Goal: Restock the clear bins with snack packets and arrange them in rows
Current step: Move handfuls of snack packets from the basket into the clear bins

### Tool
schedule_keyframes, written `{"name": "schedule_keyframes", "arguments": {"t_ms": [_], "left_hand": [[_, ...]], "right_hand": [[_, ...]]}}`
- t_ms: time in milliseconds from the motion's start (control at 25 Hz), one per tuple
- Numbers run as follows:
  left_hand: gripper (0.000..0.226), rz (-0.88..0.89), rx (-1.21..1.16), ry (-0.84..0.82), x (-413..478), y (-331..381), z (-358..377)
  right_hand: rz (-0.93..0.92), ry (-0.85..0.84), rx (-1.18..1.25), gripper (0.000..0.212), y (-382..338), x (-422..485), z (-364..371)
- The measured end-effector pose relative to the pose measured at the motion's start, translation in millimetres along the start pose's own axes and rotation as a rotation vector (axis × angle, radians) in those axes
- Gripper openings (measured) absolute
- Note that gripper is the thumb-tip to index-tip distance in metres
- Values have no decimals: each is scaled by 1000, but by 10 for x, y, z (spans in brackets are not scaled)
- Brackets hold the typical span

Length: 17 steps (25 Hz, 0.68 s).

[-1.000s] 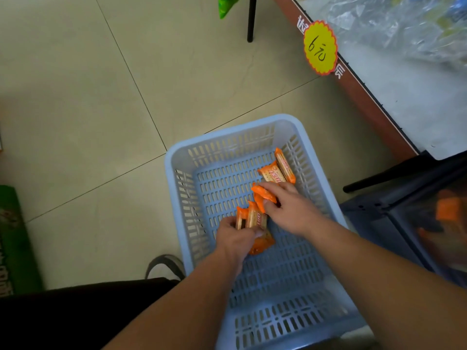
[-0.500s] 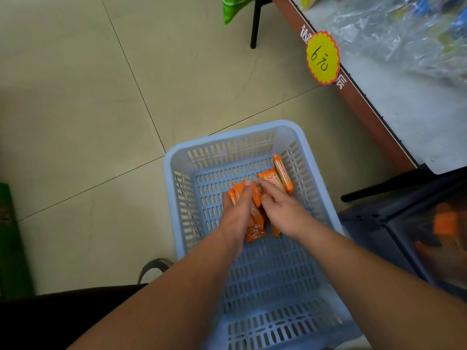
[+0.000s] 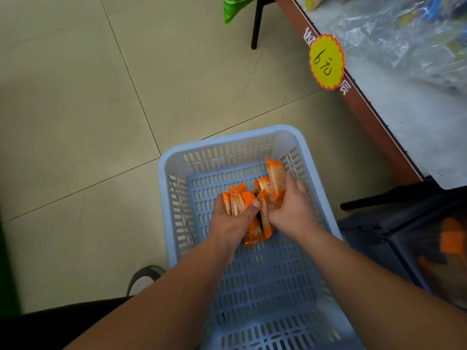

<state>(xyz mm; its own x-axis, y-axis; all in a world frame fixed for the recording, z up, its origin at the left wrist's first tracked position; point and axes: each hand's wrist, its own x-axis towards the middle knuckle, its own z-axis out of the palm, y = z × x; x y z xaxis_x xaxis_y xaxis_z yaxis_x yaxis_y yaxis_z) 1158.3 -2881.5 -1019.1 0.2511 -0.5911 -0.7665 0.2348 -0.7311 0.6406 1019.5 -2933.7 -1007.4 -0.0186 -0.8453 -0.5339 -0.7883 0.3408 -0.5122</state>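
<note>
Now both hands are working low inside the pale blue slotted plastic basket [image 3: 165, 188] sitting on the tiled floor, gathering the orange foil snack packets [image 3: 262, 219] into one bunch. The left hand [image 3: 231, 224] is curling its fingers round a few packets standing on end, its thumb pressing across their fronts. The right hand [image 3: 294, 209] is gripping another handful, with one packet sticking up above its fingers near the basket's far right wall. A couple of packets are hanging between the two hands, not sitting firmly in either.

That middle clump is looking like the weak spot: the wrappers are appearing slick, so if the hands are parting while lifting, those loose ones are likely slipping back into the basket or onto the floor. The packets are also pointing different ways, which is making tidy rows harder later. The dark-framed clear bin [image 3: 429, 251] at the right is showing blurred orange inside; how full it is I cannot tell. The tall packet is risking a snag on the basket rim during the swing across
</note>
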Motion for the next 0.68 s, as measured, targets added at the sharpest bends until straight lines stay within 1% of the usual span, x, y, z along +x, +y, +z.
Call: {"name": "schedule_keyframes", "arguments": {"t_ms": [80,160,280,360,400,480,520,600,680], "left_hand": [[60,1,43,-19,10,-28,-5],[55,-27,55,-26,-8,-44,3],[46,-20,20,-31,-5,-53,-23],[49,1,40,-43,9,-64,-60],[50,9,41,-50,19,-75,-89],[50,26,38,-45,15,-87,-132],[51,35,39,-45,20,-100,-147],[55,32,38,-56,12,-101,-156],[62,37,49,-74,14,-99,-158]], "right_hand": [[38,-88,-11,80,-11,41,-12],[27,-164,-54,73,-21,31,-20],[-6,-169,-6,69,-43,-22,4],[47,-117,118,73,-10,-22,-5],[75,-102,184,72,16,-15,-4],[122,-128,263,63,95,-22,22],[147,-159,281,62,128,-34,49],[181,-206,308,65,149,-67,81],[193,-177,386,71,133,-77,99]]}}
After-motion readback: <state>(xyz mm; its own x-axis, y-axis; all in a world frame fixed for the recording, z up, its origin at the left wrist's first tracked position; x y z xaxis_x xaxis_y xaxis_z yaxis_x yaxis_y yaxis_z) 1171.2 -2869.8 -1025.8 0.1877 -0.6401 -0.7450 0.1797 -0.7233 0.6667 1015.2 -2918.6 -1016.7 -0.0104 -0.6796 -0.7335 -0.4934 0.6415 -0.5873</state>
